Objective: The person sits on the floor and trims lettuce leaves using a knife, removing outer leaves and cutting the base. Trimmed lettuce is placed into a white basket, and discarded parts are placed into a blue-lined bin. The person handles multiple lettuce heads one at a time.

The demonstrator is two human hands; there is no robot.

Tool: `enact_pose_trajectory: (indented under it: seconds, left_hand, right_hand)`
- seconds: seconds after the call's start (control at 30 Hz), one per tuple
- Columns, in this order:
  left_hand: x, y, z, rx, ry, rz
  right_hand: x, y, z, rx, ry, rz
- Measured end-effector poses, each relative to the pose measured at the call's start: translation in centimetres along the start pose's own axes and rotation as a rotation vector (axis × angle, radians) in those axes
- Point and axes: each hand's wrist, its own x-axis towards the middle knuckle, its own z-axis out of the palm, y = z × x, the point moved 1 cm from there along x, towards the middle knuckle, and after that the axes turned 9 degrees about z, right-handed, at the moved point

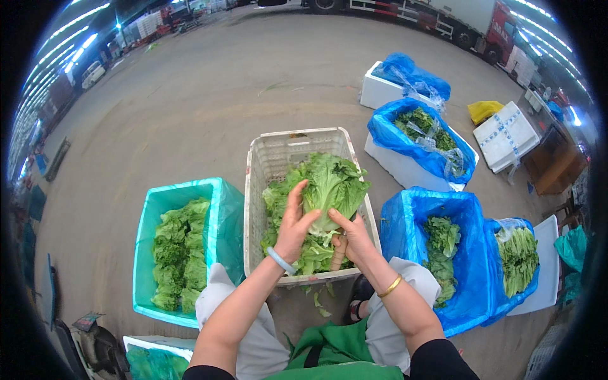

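Note:
A head of green leafy lettuce (334, 183) is held between my two hands above a white plastic crate (252, 218). My left hand (293, 229), below which a pale bracelet circles the wrist, supports its left side with the thumb pressed near the base. On the right, my right hand (356, 242) grips the base, its thumb on the pale stem; one finger is wrapped in tan tape. A gold bangle sits on that wrist. More loose lettuce (273, 209) lies in the crate under the held head, partly covered by my hands.
Left of the crate stands a green-lined box (229, 221) of lettuce. Blue-lined boxes (470, 253) with greens stand at right, and foam boxes (405, 161) with blue bags farther back. Leaf scraps (322, 304) lie by my feet. A truck (443, 22) is parked far off.

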Motion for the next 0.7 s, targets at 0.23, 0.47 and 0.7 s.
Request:
enact_pose_trajectory:
  seconds: [0.23,0.47,0.7]
  left_hand:
    - [0.0,0.5,-0.9,1.09,0.091,0.536]
    - [-0.3,-1.3,-0.9,1.03,0.047,0.392]
    - [-1.2,-1.7,-0.4,0.731,0.151,0.275]
  right_hand:
    - [0.0,0.4,0.0,0.043,0.014,-0.082]
    - [0.4,2.0,0.3,0.082,0.075,-0.091]
    - [1.4,2.9,-0.5,0.329,0.062,0.05]
